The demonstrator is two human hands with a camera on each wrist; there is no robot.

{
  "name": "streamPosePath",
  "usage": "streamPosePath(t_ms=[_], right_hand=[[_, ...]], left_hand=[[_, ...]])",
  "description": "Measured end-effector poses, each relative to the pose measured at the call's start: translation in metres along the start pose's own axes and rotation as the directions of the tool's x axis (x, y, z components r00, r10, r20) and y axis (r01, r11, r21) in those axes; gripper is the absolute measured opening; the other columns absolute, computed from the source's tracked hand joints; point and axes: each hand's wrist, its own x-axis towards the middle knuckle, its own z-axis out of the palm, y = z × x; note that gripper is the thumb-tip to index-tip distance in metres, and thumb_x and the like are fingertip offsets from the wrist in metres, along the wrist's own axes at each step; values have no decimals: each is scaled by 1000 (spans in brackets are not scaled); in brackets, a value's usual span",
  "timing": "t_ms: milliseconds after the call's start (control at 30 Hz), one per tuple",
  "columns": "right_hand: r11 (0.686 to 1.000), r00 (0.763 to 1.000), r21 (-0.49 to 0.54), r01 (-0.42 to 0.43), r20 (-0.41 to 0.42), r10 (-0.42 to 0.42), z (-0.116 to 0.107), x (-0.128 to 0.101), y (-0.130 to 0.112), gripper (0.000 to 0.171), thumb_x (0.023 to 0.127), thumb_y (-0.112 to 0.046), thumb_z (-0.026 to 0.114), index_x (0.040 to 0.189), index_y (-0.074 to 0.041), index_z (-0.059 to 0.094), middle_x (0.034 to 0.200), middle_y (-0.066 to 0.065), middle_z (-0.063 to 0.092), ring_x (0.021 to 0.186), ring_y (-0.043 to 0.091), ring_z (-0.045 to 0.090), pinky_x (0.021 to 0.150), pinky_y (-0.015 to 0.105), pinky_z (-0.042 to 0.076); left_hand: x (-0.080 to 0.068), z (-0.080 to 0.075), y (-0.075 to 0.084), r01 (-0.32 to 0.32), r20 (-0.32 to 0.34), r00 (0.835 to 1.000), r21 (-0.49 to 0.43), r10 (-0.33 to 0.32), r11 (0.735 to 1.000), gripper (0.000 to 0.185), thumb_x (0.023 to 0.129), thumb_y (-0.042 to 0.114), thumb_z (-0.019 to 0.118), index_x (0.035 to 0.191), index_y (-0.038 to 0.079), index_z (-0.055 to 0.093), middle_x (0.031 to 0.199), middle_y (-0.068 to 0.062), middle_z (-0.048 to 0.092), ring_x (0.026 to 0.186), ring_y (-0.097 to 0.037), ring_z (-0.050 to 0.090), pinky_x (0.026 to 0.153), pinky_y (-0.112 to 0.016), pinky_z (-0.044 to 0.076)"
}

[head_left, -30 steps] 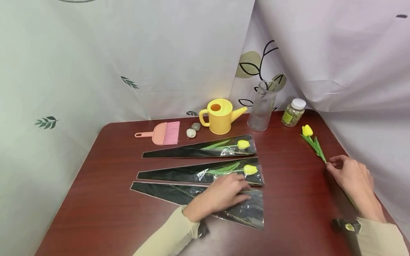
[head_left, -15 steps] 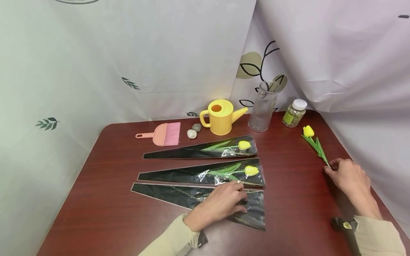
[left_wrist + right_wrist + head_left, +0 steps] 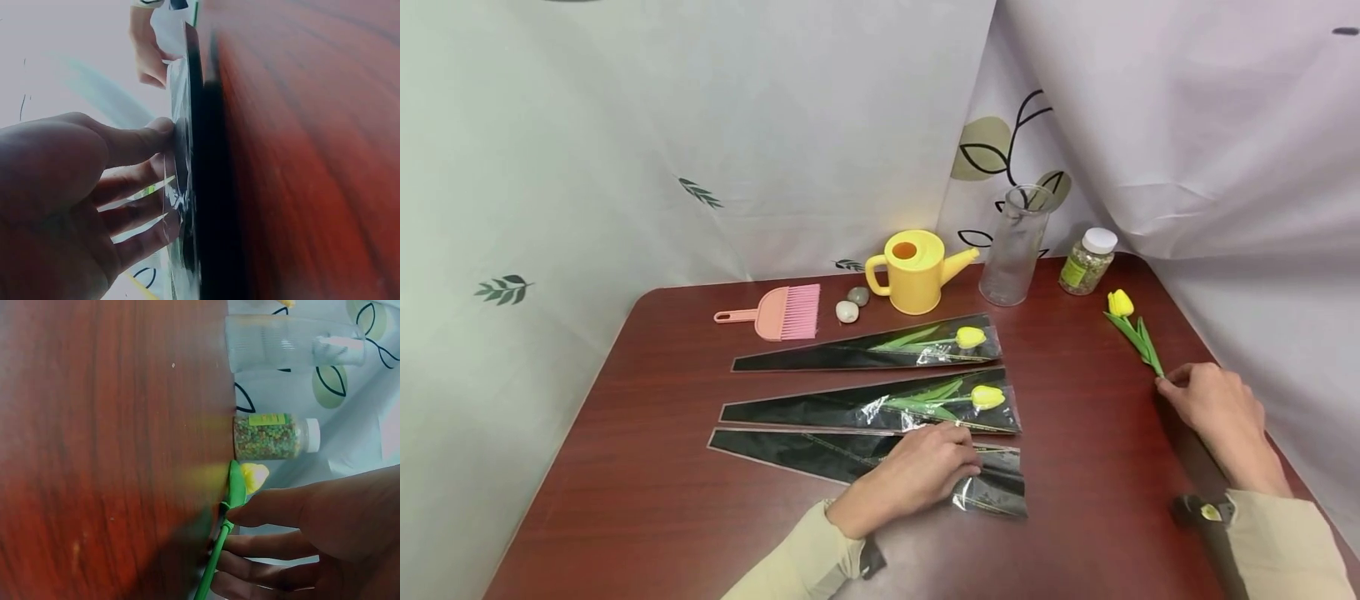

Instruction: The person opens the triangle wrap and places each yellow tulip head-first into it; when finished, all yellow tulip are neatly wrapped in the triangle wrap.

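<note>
At three o'clock on the table, the right hand is pinching the loose yellow artificial tulip's green stem, which could bend or slip, while the left hand is lying spread on the empty black-and-clear cellophane sleeve, which could slide.

The head camera looks forward and down over the whole dark red wooden bench. Each wrist camera sits close, skimming the surface sideways. The right wrist view shares the clear glass vase and white-capped jar of pellets with the head view
</note>
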Motion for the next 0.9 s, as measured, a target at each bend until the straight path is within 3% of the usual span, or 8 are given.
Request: streamPosePath(t_ms=[200,333,567,733,900], right_hand=[[1000,1000,24,-6,-16,6,-1,6,-2,33,90,-34,65,104,-5,72,106,34,61,85,56,54,49,48,39],[999,1000,43,-16,-26,17,-2,8,-1,31,90,-34,66,101,-6,73,106,34,61,85,57,54,49,48,40],[998,999,61,-19,-48,22,-3,10,4,29,88,-32,70,94,-5,76,103,34,63,83,60,53,50,49,41],[997,997,73,11,-81,-5,-3,9,4,31,85,-32,72,87,-2,77,88,27,68,81,58,55,59,52,42],[990,995,137,-9,-97,22,-6,0,3,39,86,-41,69,92,-3,78,85,17,71,88,53,55,66,47,41]], left_hand=[[0,0,-2,18,-74,997,-56,-22,998,5,87,30,76,88,25,76,86,17,60,84,-1,55,78,-15,46],[2,-1,-1,23,-109,994,-72,-30,997,6,88,30,75,88,24,75,87,16,59,83,-1,54,78,-15,45],[3,-1,1,28,-121,992,-87,-38,996,6,91,29,71,90,24,74,88,15,58,83,-2,53,77,-16,46],[3,-1,0,27,-120,992,-80,-36,996,7,91,30,71,91,24,75,89,15,59,84,-2,53,77,-15,46],[2,-1,1,27,-124,992,-75,-36,997,7,91,30,71,90,24,74,88,16,59,84,-2,54,77,-16,46]])
